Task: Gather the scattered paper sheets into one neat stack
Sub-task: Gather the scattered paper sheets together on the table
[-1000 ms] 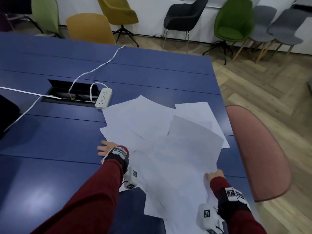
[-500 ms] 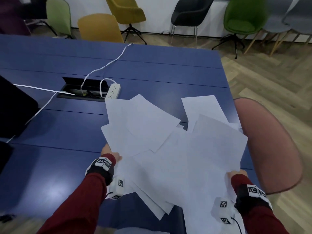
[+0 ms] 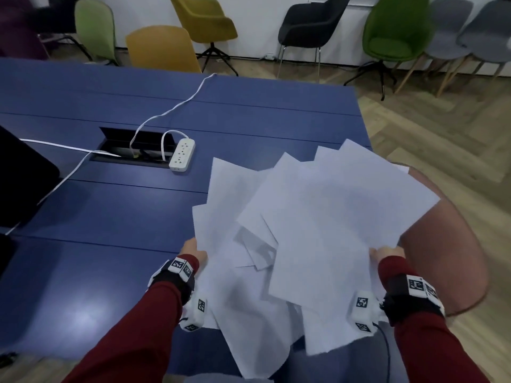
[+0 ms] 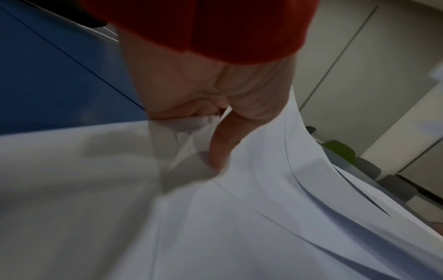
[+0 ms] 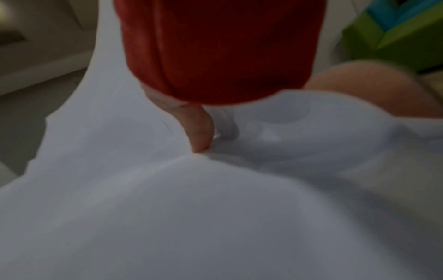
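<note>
A loose fan of several white paper sheets [image 3: 318, 230] hangs lifted above the near right corner of the blue table [image 3: 110, 217]. My left hand [image 3: 193, 251] grips the pile's left edge; in the left wrist view the thumb lies on top of the sheets [image 4: 239, 217] and the fingers are hidden beneath. My right hand [image 3: 385, 252] grips the right edge, thumb pressed on the paper [image 5: 215, 208] in the right wrist view. The sheets overlap at different angles and sag toward me.
A white power strip [image 3: 182, 154] with its cable lies by an open cable hatch [image 3: 132, 147] mid-table. A pink chair [image 3: 448, 244] stands right of the table under the papers. A dark object [image 3: 19, 175] sits at the left edge. Coloured chairs line the far wall.
The sheets lay spread on the table; both hands have swept them together and lifted them off the surface toward me, and the pile has shifted right.
</note>
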`<act>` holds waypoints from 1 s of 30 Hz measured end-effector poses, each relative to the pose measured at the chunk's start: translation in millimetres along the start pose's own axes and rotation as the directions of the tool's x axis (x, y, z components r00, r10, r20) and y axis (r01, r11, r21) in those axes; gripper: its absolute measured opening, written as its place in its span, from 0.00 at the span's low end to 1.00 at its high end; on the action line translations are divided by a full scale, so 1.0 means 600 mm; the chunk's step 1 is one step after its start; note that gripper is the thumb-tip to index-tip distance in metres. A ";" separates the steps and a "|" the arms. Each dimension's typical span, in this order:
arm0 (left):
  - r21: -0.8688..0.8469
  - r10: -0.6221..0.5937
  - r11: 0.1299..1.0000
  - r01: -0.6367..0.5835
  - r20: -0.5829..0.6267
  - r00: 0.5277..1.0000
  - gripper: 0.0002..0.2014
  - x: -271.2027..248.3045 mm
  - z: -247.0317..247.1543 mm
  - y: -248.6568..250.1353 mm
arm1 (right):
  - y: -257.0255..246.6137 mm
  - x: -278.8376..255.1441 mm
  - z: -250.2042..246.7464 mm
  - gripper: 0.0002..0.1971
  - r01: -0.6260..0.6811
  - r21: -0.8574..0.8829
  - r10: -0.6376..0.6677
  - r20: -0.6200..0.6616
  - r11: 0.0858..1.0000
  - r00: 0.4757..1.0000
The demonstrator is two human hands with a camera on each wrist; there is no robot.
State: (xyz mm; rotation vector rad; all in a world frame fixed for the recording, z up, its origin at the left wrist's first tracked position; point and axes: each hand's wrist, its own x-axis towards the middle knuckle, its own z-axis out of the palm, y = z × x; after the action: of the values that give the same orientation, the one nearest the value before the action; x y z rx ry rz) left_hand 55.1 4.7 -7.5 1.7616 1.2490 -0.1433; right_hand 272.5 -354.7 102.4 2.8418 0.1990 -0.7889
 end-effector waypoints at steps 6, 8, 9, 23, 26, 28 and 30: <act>0.090 0.011 0.996 -0.017 0.074 0.997 0.23 -0.023 -0.016 0.022 | -0.076 0.023 0.018 0.21 0.152 0.047 -0.147 -0.082 0.987 0.986; 0.087 0.001 0.996 -0.007 0.073 0.997 0.22 -0.023 -0.022 0.024 | -0.083 0.045 0.012 0.21 0.098 0.140 -0.089 -0.075 0.985 0.993; 0.084 0.002 0.996 -0.008 0.077 0.997 0.22 -0.024 -0.023 0.028 | -0.083 0.048 0.010 0.21 0.080 0.188 -0.070 -0.058 0.979 0.996; 0.153 -0.200 0.972 0.177 0.148 0.969 0.23 0.006 -0.046 -0.005 | -0.120 0.050 0.097 0.24 -0.072 0.761 0.069 0.036 0.644 0.997; 0.091 -0.143 0.986 0.138 0.056 0.988 0.11 -0.015 -0.025 0.001 | -0.140 0.032 0.111 0.31 -0.053 0.716 0.048 0.027 0.696 0.998; 0.072 -0.172 0.983 0.169 0.032 0.985 0.14 -0.025 -0.014 0.022 | -0.159 0.024 0.120 0.33 -0.019 0.639 -0.022 0.057 0.769 0.998; 0.023 -0.178 0.984 0.177 0.049 0.983 0.20 -0.028 -0.012 0.041 | -0.180 0.028 0.124 0.23 0.078 0.535 -0.139 0.073 0.841 0.988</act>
State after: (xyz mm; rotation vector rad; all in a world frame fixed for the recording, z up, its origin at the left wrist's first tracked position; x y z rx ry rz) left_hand 63.9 -2.5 21.1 1.6496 1.3706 -0.3019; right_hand 230.8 -264.1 15.7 3.3096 0.1434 -1.1838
